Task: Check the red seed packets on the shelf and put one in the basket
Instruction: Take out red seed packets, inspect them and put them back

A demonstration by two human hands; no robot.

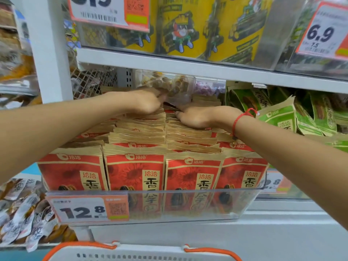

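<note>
White shop shelving fills the view. Nearest, a white basket (131, 255) with orange handles sits below the clear bin (188, 206) of red seed packets (134, 172). Farther back over that bin, the left hand (147, 101) and right hand (195, 116) rest among the packet tops, fingers blurred; I cannot tell their grip. Green packets (280, 117) lie right of the bin.

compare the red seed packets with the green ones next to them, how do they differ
The red seed packets stand upright in tidy rows inside a clear front bin; the green packets to their right lean tilted and jumbled. Both hands, left hand and right hand, rest on the red packets' tops; neither touches the green ones. Both kinds share kraft-paper top edges and a similar round logo.
</note>
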